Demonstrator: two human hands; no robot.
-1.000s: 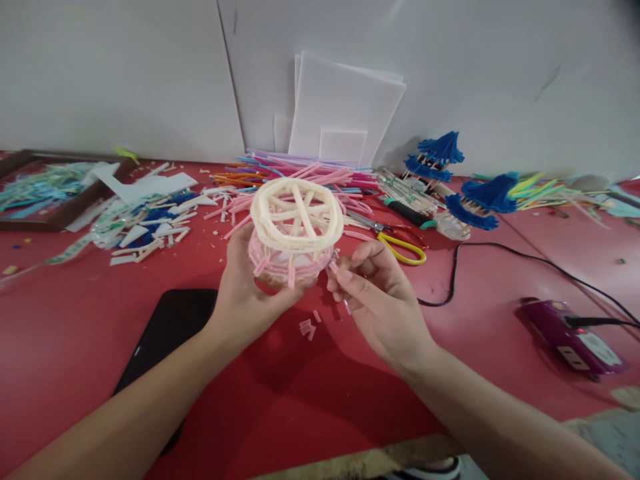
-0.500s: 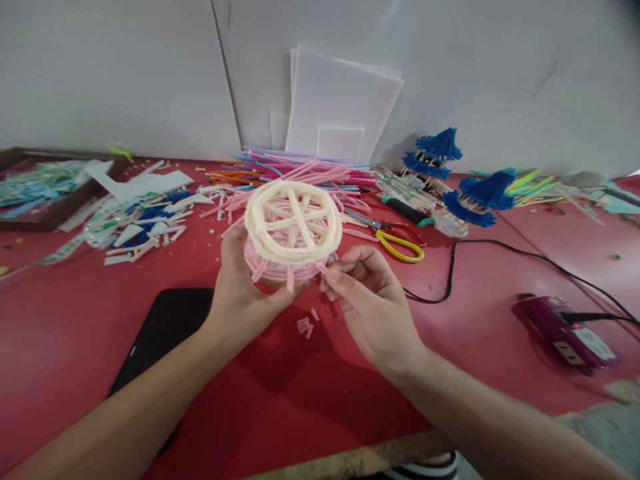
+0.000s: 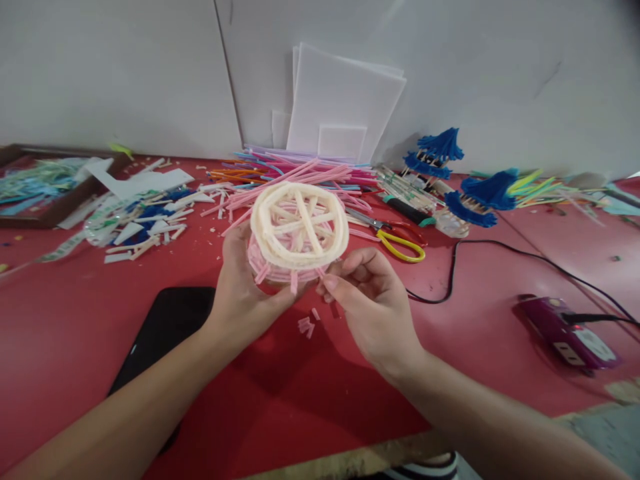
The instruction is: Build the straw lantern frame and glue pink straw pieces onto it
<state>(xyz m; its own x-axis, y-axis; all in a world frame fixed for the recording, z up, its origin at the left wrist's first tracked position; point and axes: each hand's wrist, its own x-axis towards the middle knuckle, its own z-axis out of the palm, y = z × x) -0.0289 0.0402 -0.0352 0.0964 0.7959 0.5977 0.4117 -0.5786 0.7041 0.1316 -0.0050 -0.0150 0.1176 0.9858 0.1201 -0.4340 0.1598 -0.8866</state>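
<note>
A round pipe-cleaner piece (image 3: pixel 267 241) is held up over the table, with a cream spoked ring on top and pink coils beneath. Short pink stubs stick out along its lower edge. Wrapped around its left side and underside is my left hand (image 3: pixel 245 287), closed on it. My right hand (image 3: pixel 370 293) pinches a pink stub (image 3: pixel 321 272) at the lower right edge between thumb and forefinger. On the table below lie several small pink offcuts (image 3: pixel 306 326).
A black phone-like slab (image 3: pixel 165 333) lies left of my hands. Behind are pipe cleaners (image 3: pixel 320 170), yellow-handled scissors (image 3: pixel 400 247) and blue model roofs (image 3: pixel 483 193). A cable runs to a purple power block (image 3: pixel 570 333). White scraps (image 3: pixel 145 227) sit left.
The round piece has tilted and shifted slightly right, with its cream spokes turned a little. My right fingers stay at the same edge.
</note>
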